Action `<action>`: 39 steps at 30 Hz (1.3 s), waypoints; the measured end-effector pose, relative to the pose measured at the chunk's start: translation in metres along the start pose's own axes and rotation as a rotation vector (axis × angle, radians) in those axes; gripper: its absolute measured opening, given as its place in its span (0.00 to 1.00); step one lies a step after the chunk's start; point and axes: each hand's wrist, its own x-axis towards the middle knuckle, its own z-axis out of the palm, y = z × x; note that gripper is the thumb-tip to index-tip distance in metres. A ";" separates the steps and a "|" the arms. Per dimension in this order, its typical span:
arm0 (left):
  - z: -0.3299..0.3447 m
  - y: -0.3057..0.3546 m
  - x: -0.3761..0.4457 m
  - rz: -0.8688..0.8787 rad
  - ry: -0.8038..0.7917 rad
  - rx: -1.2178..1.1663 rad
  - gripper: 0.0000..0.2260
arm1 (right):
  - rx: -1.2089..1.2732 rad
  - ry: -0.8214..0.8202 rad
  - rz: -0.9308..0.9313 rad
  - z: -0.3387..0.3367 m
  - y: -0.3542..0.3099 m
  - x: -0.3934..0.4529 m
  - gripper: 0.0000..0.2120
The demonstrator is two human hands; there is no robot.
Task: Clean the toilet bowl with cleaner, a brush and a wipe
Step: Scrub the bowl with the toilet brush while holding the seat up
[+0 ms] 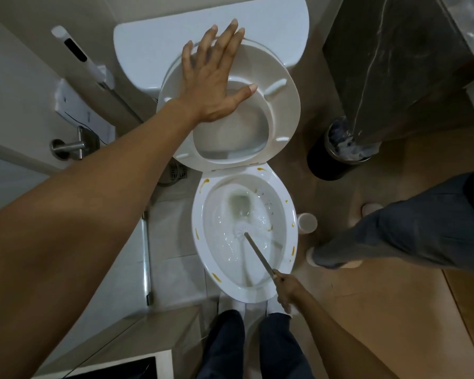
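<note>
The white toilet bowl (288, 228) stands in the middle of the view, with yellow-brown smears along its rim and foamy water inside. My right hand (286, 289) grips the thin metal handle of the toilet brush (257, 253) at the bowl's near right edge. The white brush head (241, 230) is down inside the bowl near the water. My left hand (216, 83) lies flat with spread, straight fingers on the raised seat (285, 116), holding it up against the cistern (153, 50).
A black bin (337, 157) with crumpled paper stands right of the toilet, next to a dark stone panel. A small white round container (307, 222) sits on the floor by the bowl. Another person's leg (408, 233) stands at the right. A bidet sprayer (77, 53) hangs on the left wall.
</note>
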 end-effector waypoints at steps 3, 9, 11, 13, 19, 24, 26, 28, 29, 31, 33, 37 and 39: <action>0.000 0.001 0.000 0.003 -0.001 0.007 0.40 | 0.050 0.004 -0.005 0.001 -0.002 0.001 0.20; -0.001 0.001 0.000 0.001 0.003 -0.011 0.39 | 0.001 -0.013 -0.040 0.005 0.036 -0.048 0.18; 0.001 0.001 -0.001 0.008 0.008 -0.020 0.39 | -0.005 -0.026 -0.016 0.003 0.038 -0.057 0.18; 0.003 0.000 -0.001 0.010 0.011 -0.024 0.39 | -0.055 -0.009 -0.022 -0.002 0.030 -0.052 0.19; 0.004 -0.001 0.002 0.013 0.020 -0.010 0.39 | -0.122 0.038 -0.037 -0.013 0.005 -0.033 0.20; 0.005 -0.002 0.002 0.018 0.012 -0.012 0.39 | -0.165 0.040 0.073 -0.021 0.028 -0.068 0.21; 0.005 -0.002 0.001 0.017 0.012 -0.013 0.39 | -0.167 0.056 0.093 -0.030 0.029 -0.067 0.21; 0.004 -0.002 0.002 0.017 0.010 -0.018 0.39 | -0.133 0.143 0.078 -0.036 0.024 -0.058 0.21; 0.004 -0.003 0.002 0.018 0.008 -0.018 0.39 | -0.089 0.189 0.066 -0.037 0.021 -0.055 0.20; 0.004 -0.003 0.002 0.019 0.005 -0.018 0.39 | -0.053 0.225 0.045 -0.033 0.018 -0.053 0.20; 0.004 -0.002 0.001 0.022 0.006 -0.024 0.39 | -0.099 0.177 0.065 -0.024 0.024 -0.058 0.19; 0.005 -0.002 0.001 0.021 0.014 -0.036 0.39 | -0.157 0.083 0.097 -0.020 0.027 -0.076 0.19; 0.005 -0.003 0.001 0.019 0.013 -0.035 0.39 | -0.127 0.136 0.071 -0.029 0.021 -0.068 0.20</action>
